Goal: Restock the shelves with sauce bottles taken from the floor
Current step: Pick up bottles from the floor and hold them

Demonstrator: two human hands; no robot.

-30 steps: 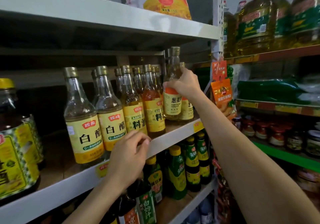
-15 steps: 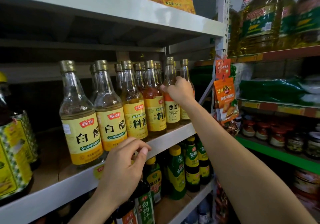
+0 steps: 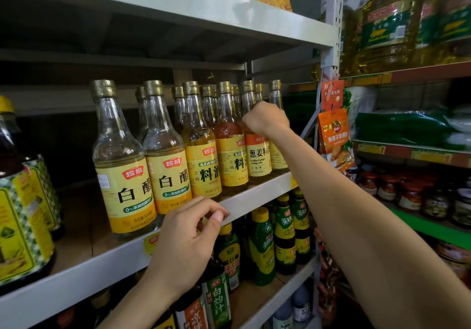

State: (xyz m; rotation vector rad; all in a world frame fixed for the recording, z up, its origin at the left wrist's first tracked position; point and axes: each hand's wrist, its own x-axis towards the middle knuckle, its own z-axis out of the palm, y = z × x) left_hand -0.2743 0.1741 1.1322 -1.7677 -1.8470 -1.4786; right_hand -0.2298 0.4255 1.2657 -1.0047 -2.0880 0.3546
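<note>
- The left hand (image 3: 188,237) is nearest, loosely curled at the grey metal shelf lip (image 3: 254,198) and holding nothing.
- Farther in, the right hand (image 3: 265,119) wraps the neck of the clear glass bottle with orange-and-cream label (image 3: 257,158), which stands upright near the row's right end.
- Neighbouring gold-capped bottles (image 3: 201,150) crowd both sides, so free room is overhead and frontward.

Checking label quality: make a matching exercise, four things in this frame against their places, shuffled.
Things:
1 right hand
2 left hand
3 sachet
4 oil jug

Places:
a by the shelf edge, holding nothing
b high on the right rack
c gripping a bottle
d hanging by the post

Pairs: 1-c; 2-a; 3-d; 4-b
</note>
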